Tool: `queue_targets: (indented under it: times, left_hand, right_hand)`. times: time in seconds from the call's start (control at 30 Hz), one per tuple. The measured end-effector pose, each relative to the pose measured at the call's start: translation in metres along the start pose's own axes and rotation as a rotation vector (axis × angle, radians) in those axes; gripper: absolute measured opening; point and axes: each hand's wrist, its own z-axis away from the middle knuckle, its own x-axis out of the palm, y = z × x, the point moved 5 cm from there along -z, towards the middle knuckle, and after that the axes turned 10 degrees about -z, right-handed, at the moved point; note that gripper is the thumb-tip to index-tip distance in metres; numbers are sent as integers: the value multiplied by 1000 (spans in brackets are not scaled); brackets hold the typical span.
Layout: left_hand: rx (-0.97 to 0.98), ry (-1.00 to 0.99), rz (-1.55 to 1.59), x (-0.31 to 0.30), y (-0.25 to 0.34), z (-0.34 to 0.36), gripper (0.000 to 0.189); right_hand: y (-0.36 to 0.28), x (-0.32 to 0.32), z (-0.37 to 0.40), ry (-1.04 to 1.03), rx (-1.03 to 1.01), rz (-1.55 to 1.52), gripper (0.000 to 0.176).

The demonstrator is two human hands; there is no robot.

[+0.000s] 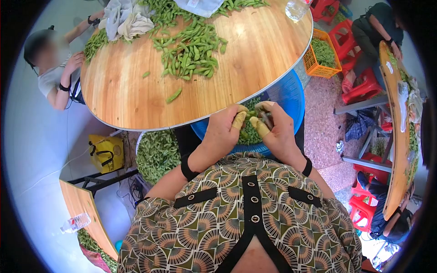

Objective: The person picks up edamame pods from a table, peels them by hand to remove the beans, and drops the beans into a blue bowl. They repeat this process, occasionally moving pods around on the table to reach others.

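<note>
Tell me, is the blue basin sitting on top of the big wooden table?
No, the blue basin sits lower than the wooden table, partly hidden beneath its edge.

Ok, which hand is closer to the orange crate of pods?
The right. The right hand is left of the orange crate and nearer the wearer's body; the left hand is farther left, on the right hand's far side from the crate.

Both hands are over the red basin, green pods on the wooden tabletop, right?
The basin is blue, not red, in the head view. The left hand and right hand are over it, and green pods lie on the wooden tabletop.
</note>
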Motion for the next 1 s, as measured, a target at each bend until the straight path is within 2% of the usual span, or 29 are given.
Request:
queue_targets:
  times: [0.03,0.17,0.23,0.33,0.37,0.4,0.43,0.47,0.53,0.57,0.6,0.63,0.67,0.7,0.77,0.8,0.83,0.9,0.97,1.0]
  left_hand:
    - [-1,0,-2,0,1,1,16]
    - [86,-5,-46,0,14,5,18]
    - [89,-27,-66,-1,16,6,19]
    - [42,-126,-31,-3,15,5,20]
    - [-63,-187,93,-2,11,5,20]
    - [-169,-247,217,0,7,7,20]
    - [-173,-240,215,-1,6,8,20]
    - [-200,-267,243,-1,4,9,19]
    - [-241,-270,261,-9,1,15,18]
    - [-164,-250,164,-17,3,18,17]
    - [-90,-229,64,-27,4,21,16]
    - [37,-154,-161,-48,6,31,15]
    - [-25,-283,-322,-68,-2,47,16]
    - [-156,-421,-411,-91,-7,60,16]
    - [-184,-238,-592,-124,-8,65,18]
    - [-179,-124,-677,-136,-8,58,19]
    - [-184,-116,-679,-135,-15,48,19]
    - [-46,290,-894,-139,-26,20,19]
    - [-10,267,-888,-133,-46,1,17]
    - [18,241,-879,-129,-51,-6,16]
  right_hand:
    - [-3,2,-1,-34,-47,44,32]
    - [4,6,-4,-80,-24,100,32]
    - [2,7,-5,-85,-101,119,30]
    - [8,7,-8,-79,-42,25,23]
    - [10,6,-9,-80,-42,24,23]
    - [25,6,-9,-115,216,-263,20]
    - [36,10,-6,-152,473,-549,17]
    - [37,9,-6,-163,472,-552,17]
    - [40,17,-3,-235,607,-721,13]
    - [37,18,-5,-237,544,-547,14]
    - [38,21,-4,-270,536,-555,14]
    - [37,17,-5,-280,374,-355,14]
    - [37,13,-5,-278,210,-160,15]
    - [47,10,-2,-294,199,-170,15]
    - [61,7,3,-337,-25,339,16]
    - [62,10,4,-346,-31,335,16]
    - [64,13,5,-388,12,342,15]
    - [62,18,3,-422,51,351,15]
    - [52,25,0,-463,208,121,16]
    - [45,26,-1,-451,206,127,16]
